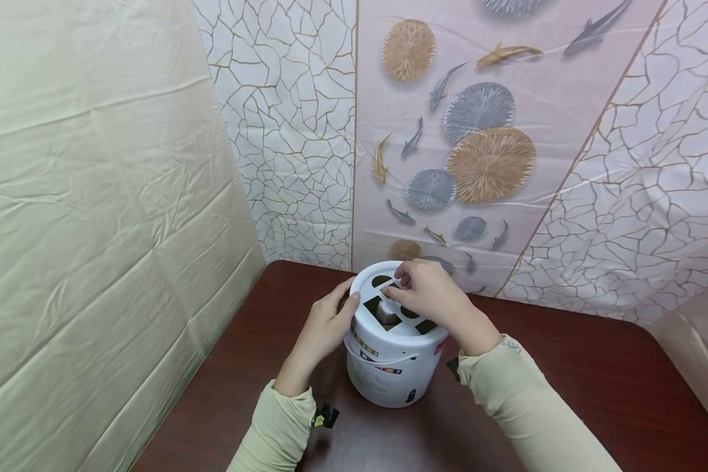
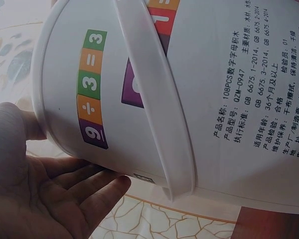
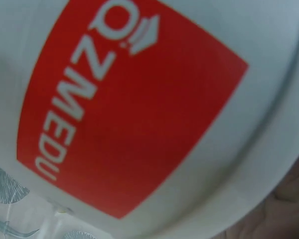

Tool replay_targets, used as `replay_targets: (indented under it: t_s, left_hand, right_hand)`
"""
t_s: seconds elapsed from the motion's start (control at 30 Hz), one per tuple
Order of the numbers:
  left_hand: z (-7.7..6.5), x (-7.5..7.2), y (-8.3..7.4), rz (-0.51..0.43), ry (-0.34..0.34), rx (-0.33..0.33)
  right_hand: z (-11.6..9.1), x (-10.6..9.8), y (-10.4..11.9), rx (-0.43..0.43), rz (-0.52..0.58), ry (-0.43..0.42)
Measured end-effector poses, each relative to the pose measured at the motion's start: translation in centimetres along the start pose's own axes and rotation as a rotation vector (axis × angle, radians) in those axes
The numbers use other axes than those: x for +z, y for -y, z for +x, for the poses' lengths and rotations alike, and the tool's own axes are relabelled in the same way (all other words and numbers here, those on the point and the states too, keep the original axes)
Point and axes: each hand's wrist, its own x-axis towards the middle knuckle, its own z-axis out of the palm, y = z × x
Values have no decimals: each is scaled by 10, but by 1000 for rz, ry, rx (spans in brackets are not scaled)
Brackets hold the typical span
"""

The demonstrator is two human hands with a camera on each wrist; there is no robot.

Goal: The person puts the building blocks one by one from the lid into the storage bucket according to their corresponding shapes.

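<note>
A white plastic bucket (image 1: 383, 383) stands on the table, its white lid (image 1: 404, 337) cut with round and angular holes. My left hand (image 1: 326, 322) steadies its left side, thumb at the lid's rim and fingers along the wall. In the left wrist view the left fingers (image 2: 97, 191) lie against the bucket's printed side, below the rim. Over the lid, my right hand (image 1: 433, 295) has its thumb and forefinger pinched at a strip between the holes. The right wrist view shows the bucket's red label (image 3: 134, 109), with most of that hand hidden behind the rim.
A white carrying handle (image 1: 383, 362) hangs across the bucket's front. The dark red-brown table (image 1: 566, 367) extends to both sides. Behind it hangs a patterned cloth (image 1: 307, 164), and a pale cloth wall (image 1: 112, 229) stands at the left.
</note>
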Motion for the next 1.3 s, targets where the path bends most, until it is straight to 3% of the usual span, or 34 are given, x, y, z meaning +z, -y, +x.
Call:
replay_targets:
  t_s: [0.33,0.67,1.0,1.3]
  left_hand:
    - [0,0,0,7,-7,4]
    - [1,1,-1,22,-22,9]
    - [0,1,0,19,-24,3]
    - [0,1,-1,13,-18,4]
  right_hand:
    - [-11,-7,-7,-20,32,-51]
    - [-38,-17,-34,-40,35,-228]
    - [-72,-22,-79,25,29,-275]
    - [-114,-9,-125,164,5,-269]
